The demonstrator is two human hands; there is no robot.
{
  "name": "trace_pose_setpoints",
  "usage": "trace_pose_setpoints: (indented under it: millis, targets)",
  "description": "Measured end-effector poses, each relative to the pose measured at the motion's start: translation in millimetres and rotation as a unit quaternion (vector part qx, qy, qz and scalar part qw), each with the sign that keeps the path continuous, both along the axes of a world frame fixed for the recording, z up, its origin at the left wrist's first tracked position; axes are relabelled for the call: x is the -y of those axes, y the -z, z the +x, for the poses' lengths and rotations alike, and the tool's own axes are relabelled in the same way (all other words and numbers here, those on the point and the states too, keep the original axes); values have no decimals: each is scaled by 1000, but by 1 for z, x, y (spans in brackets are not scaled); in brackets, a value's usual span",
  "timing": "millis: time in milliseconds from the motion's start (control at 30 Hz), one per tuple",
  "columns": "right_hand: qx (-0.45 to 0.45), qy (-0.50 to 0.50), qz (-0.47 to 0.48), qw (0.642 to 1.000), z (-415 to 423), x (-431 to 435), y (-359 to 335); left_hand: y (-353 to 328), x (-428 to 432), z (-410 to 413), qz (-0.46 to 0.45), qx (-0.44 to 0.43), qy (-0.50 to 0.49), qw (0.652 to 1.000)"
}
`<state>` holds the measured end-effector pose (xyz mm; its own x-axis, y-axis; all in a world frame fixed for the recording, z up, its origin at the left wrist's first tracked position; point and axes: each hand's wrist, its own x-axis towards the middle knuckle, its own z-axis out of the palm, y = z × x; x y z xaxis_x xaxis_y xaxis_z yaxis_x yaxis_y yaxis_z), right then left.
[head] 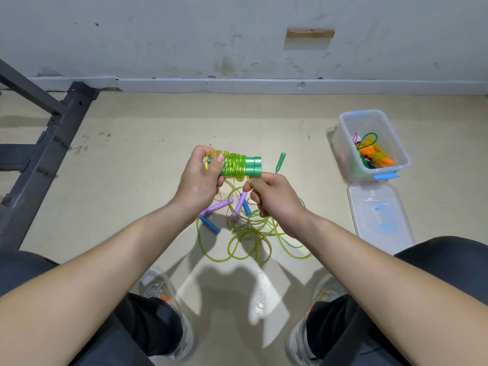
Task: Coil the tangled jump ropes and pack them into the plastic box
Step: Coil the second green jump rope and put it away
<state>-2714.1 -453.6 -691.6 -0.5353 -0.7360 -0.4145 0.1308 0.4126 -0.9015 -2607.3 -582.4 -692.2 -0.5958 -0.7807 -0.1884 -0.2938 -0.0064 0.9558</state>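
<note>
With the left hand [200, 178] gripping the paired green handles [253, 166] above the floor and the right hand [274, 204] pinching the yellow-green rope [233, 167] just below them, each new turn should probably lie snug beside the last, with the slack held taut, before it goes into the plastic box [343, 159] at the right.

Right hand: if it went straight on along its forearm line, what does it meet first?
Probably the green handles wound with yellow-green rope, gripped in the left hand; the right hand, pinching the rope, sits just below their end. Depth unclear from one view.
</note>
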Motion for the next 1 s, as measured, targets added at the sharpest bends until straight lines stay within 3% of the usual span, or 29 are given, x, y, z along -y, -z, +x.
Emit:
trace_pose_setpoints:
  millis: [100, 167, 333, 367, 400, 467, 533, 633, 867, 1000]
  targets:
    - [-130, -85, 32, 987, 6, -3, -6, 0, 1, 2, -153, 77, -12, 985]
    - [-233, -162, 56, 957, 8, -4, -8, -2, 5, 3, -226, 120, 10, 967]
    - [-501, -235, 106, 826, -18, -6, -31, -7, 12, 4, -256, 180, 132, 941]
    - [-500, -243, 90, 827, -27, -7, -36, -9, 14, 4, -233, 176, 166, 942]
    - [-461, -245, 62, 851, -35, -8, -40, -11, 17, 5, -187, 159, 201, 948]
    - [-306, -227, -11, 924, -44, -11, -41, -13, 23, 6, -45, 108, 264, 957]
    - [-147, -206, -82, 964, -50, -15, -40, -15, 25, 8, 52, 72, 302, 949]
    - [-63, -145, -116, 981, -46, -16, -38, -17, 23, 8, 78, 28, 285, 955]
    - [-122, 96, -157, 975, -19, -18, -24, -15, 15, 6, 115, -38, 184, 975]
    - [42, 158, -167, 972, -11, -18, -26, -14, 7, 5, 136, -55, 146, 978]
